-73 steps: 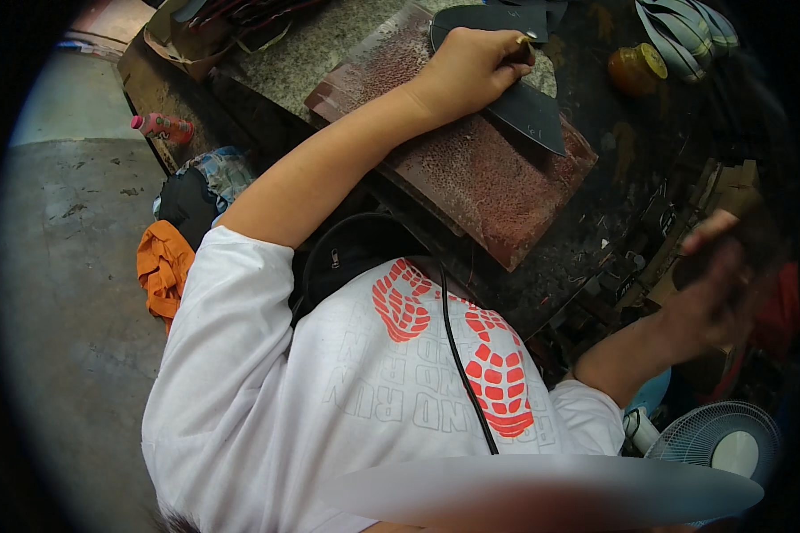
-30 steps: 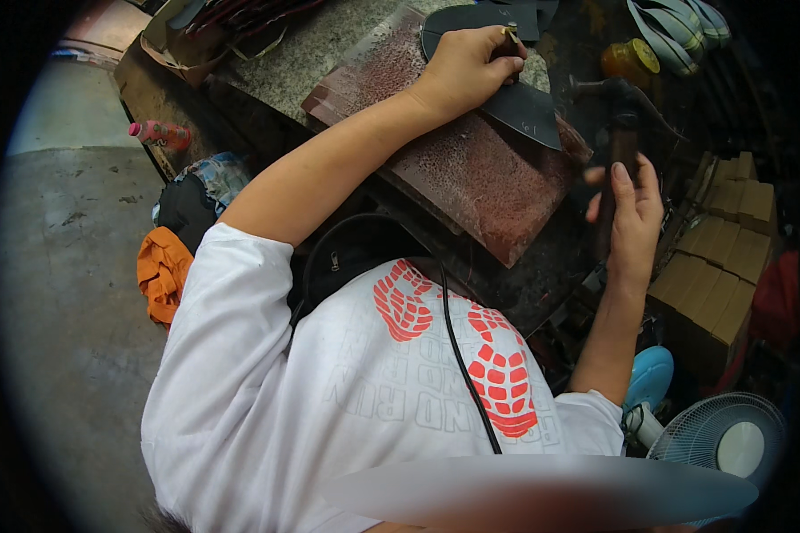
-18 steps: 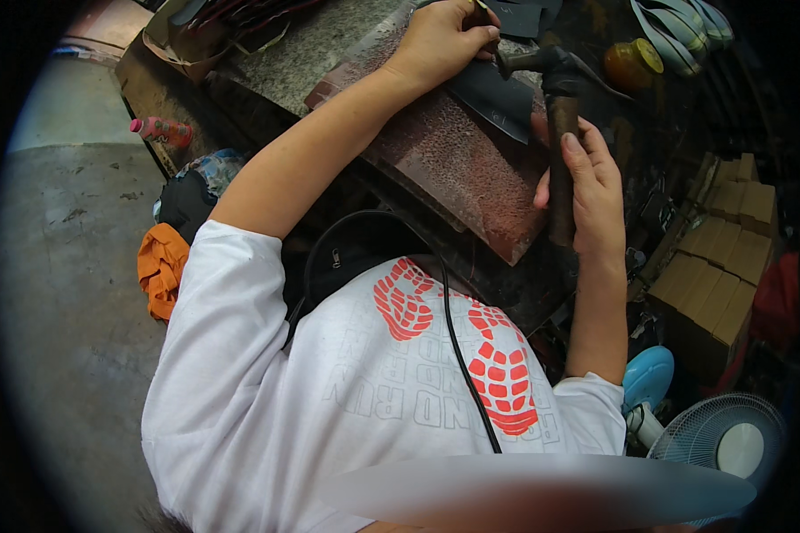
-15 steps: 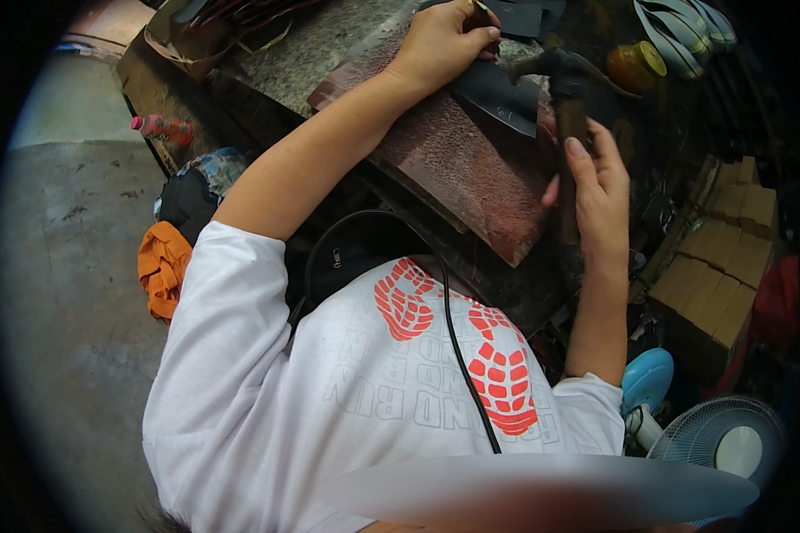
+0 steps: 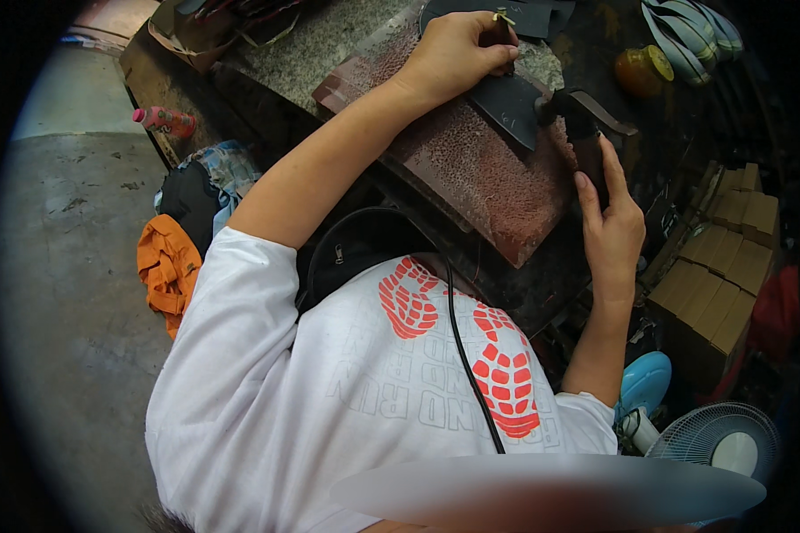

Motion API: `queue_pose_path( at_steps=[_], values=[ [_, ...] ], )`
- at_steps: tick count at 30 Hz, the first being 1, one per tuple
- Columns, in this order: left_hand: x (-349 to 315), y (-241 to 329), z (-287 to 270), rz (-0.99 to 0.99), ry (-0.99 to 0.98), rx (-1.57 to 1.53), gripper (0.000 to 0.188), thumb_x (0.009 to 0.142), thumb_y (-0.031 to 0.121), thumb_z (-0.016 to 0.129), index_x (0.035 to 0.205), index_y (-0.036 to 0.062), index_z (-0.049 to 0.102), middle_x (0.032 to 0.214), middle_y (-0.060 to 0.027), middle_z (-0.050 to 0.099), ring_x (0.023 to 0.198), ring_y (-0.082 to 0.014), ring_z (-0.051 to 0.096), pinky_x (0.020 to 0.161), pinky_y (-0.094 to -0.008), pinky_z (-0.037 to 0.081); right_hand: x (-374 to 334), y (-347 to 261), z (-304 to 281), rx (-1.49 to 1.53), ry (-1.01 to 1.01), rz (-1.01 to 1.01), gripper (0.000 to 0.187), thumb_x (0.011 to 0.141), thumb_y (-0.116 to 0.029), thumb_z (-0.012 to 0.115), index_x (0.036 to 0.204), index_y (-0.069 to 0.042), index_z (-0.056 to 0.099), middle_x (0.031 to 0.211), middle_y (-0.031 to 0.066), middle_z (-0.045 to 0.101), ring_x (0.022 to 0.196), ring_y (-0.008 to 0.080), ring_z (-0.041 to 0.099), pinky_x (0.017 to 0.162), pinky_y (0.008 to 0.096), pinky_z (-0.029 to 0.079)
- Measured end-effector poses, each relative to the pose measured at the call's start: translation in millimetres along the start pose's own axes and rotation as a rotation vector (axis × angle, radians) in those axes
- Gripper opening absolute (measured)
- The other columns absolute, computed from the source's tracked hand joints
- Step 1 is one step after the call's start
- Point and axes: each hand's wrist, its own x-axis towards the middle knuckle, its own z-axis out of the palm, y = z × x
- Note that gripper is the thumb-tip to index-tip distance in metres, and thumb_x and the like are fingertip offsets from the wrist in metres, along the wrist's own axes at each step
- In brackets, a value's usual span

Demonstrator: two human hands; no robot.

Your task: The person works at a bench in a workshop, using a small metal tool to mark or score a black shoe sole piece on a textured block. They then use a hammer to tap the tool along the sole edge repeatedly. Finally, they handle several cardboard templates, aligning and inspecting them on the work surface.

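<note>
My left hand, at the top middle, pinches a slim dark punch with a yellowish top. The punch stands over a black sheet piece that looks like leather and has a light handwritten mark. This piece lies on a rough reddish-brown slab; where the punch meets it is hidden by my fingers. To the right, my right hand is closed round the dark handle of a hammer. The hammer head is apart from the punch, beside the right edge of the black piece.
More black pieces lie beyond my left hand. An orange-yellow jar and striped strap-like pieces are at the far right. Cardboard boxes and a fan stand right; a pink bottle and orange cloth are left.
The hammer head has moved away from the punch, down and to the right, and my right hand has shifted right with it. My left hand and the black piece sit slightly lower in view.
</note>
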Motion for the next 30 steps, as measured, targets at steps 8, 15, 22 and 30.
queue_pose_path(
  at_steps=[8, 15, 22, 30],
  values=[
    [2, -4, -1, -0.028, 0.008, -0.007, 0.009, 0.090, 0.009, 0.067, 0.089, -0.0006, 0.066, 0.076, -0.0055, 0.068, 0.068, -0.0111, 0.063, 0.063, -0.0271, 0.052, -1, 2, 1, -0.003, -0.006, 0.021, 0.051, 0.096, -0.036, 0.063, 0.144, -0.024, 0.052, 0.120, 0.0124, 0.070, 0.103, 0.0316, 0.071, 0.086, 0.0393, 0.054],
    [3, -3, -2, -0.052, -0.007, 0.004, 0.009, 0.090, 0.009, 0.067, 0.090, -0.0006, 0.067, 0.077, -0.0044, 0.068, 0.069, -0.0107, 0.063, 0.064, -0.0269, 0.052, -1, 4, 2, 0.009, -0.022, 0.049, 0.051, 0.096, -0.038, 0.063, 0.144, -0.025, 0.051, 0.119, 0.0124, 0.070, 0.099, 0.0317, 0.072, 0.084, 0.0394, 0.055],
    [2, -7, 1, 0.086, 0.029, 0.094, 0.019, 0.086, 0.012, 0.072, 0.099, -0.0021, 0.071, 0.087, -0.0106, 0.075, 0.077, -0.0130, 0.073, 0.074, -0.0255, 0.058, -2, 4, -1, 0.015, -0.019, 0.038, 0.051, 0.096, -0.036, 0.064, 0.144, -0.025, 0.051, 0.117, 0.0136, 0.071, 0.098, 0.0321, 0.072, 0.083, 0.0391, 0.055],
    [2, -5, 3, 0.362, 0.016, 0.327, 0.020, 0.085, 0.015, 0.073, 0.103, 0.0050, 0.072, 0.093, -0.0118, 0.075, 0.088, -0.0230, 0.074, 0.080, -0.0312, 0.057, 12, -1, -19, 0.211, -0.023, 0.016, 0.048, 0.094, -0.026, 0.069, 0.140, -0.022, 0.057, 0.121, 0.0161, 0.069, 0.107, 0.0247, 0.070, 0.085, 0.0343, 0.054]
  ],
)
